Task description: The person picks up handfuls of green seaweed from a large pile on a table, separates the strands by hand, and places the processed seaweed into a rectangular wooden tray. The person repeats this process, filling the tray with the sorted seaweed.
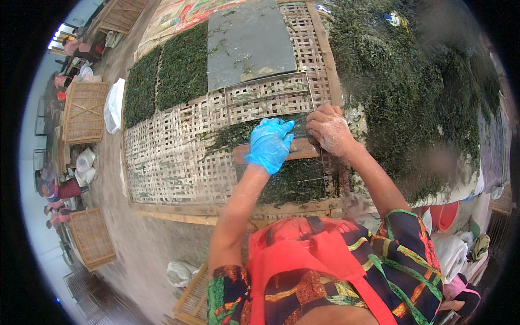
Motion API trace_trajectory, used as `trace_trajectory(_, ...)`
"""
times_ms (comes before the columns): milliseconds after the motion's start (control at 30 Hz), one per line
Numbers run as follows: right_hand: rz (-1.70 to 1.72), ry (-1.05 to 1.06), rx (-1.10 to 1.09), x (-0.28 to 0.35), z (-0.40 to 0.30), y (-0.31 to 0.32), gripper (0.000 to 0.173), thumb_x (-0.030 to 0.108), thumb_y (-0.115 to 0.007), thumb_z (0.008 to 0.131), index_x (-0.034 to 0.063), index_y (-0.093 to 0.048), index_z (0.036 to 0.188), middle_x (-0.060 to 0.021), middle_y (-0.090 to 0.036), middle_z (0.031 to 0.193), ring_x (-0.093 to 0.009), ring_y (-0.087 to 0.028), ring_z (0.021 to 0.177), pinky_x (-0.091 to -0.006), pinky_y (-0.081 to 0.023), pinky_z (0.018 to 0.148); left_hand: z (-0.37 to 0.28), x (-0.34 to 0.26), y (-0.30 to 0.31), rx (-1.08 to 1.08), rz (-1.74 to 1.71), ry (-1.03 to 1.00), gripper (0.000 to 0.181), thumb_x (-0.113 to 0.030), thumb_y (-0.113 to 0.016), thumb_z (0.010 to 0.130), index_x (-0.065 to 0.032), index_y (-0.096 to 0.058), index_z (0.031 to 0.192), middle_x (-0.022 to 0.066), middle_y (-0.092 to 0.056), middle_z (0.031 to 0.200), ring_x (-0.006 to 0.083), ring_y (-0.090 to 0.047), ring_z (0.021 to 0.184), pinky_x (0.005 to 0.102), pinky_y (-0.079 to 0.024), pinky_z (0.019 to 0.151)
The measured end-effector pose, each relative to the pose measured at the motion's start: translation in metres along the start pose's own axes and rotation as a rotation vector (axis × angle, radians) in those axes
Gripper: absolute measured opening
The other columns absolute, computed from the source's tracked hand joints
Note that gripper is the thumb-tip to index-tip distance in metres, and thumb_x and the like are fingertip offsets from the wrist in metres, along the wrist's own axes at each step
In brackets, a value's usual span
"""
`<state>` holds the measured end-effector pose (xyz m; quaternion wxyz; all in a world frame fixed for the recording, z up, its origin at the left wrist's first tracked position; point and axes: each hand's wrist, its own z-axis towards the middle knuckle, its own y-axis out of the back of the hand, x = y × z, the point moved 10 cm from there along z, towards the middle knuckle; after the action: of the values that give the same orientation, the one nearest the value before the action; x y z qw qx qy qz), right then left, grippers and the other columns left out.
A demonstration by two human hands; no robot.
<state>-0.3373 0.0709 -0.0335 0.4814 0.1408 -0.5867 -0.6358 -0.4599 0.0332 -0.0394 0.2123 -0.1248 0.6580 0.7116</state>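
Observation:
A woven bamboo screen in a wooden frame lies before me. My left hand, in a blue glove, rests with curled fingers on a flat wooden piece that crosses a thin metal frame. My bare right hand has its fingers bent down over the right side of that frame; what they hold is hidden. Wet dark green seaweed lies beneath and around the wooden piece. Two rectangular seaweed sheets lie at the upper left, beside a grey flat board with seaweed scraps.
A large heap of seaweed covers the surface on my right. A white sheet lies off the screen's left edge. Framed bamboo screens and several people are farther left. A red basin stands at the lower right.

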Motion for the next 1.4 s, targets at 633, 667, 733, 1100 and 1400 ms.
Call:
trace_trajectory(633,-0.07,-0.095,-0.051,-0.009,0.0,0.001,0.01,0.011,-0.065,0.07,0.0044,-0.065,0.077,-0.0054,-0.058,0.092,-0.029,-0.053,0.096,-0.0429,-0.045,0.083,0.044,-0.007,-0.061,0.173,-0.086,0.081,0.021,-0.025,-0.061,0.081,-0.0106,-0.071,0.092,0.0187,-0.064,0.094,0.038,-0.061,0.09,0.0476,-0.05,0.079)
trace_trajectory(667,-0.014,-0.074,-0.093,-0.007,-0.001,0.01,0.01,0.011,-0.065,0.071,0.004,-0.065,0.078,-0.0055,-0.058,0.092,-0.029,-0.053,0.096,-0.0431,-0.044,0.083,0.044,-0.007,-0.059,0.164,-0.091,0.088,0.021,-0.025,-0.061,0.081,-0.0106,-0.071,0.092,0.0187,-0.064,0.094,0.0381,-0.061,0.09,0.0476,-0.05,0.079)
trace_trajectory(733,0.017,-0.044,-0.115,-0.001,-0.004,0.021,0.01,0.011,-0.065,0.073,0.0037,-0.065,0.079,-0.0054,-0.058,0.092,-0.028,-0.053,0.096,-0.0432,-0.043,0.084,0.043,-0.008,-0.059,0.147,-0.104,0.103,0.021,-0.026,-0.061,0.081,-0.0104,-0.072,0.092,0.0187,-0.064,0.094,0.0382,-0.061,0.09,0.0477,-0.05,0.079)
trace_trajectory(1100,0.078,-0.125,0.063,-0.01,-0.022,0.009,0.033,0.018,-0.073,0.074,0.0043,-0.065,0.103,-0.0085,-0.056,0.122,-0.03,-0.048,0.116,-0.044,-0.034,0.099,0.037,-0.01,-0.027,0.166,-0.146,0.122,0.027,-0.026,-0.064,0.085,-0.0078,-0.071,0.103,0.0174,-0.066,0.104,0.0363,-0.061,0.099,0.0451,-0.05,0.088)
trace_trajectory(1400,-0.094,-0.209,0.026,-0.034,-0.025,-0.008,0.066,0.014,-0.074,0.067,0.0027,-0.051,0.128,-0.0144,-0.043,0.139,-0.035,-0.038,0.131,-0.0475,-0.025,0.109,0.005,-0.04,-0.045,0.227,0.095,-0.148,0.066,-0.036,-0.061,0.089,-0.0092,-0.039,0.146,0.013,-0.036,0.152,0.0347,-0.036,0.138,0.0485,-0.031,0.112)
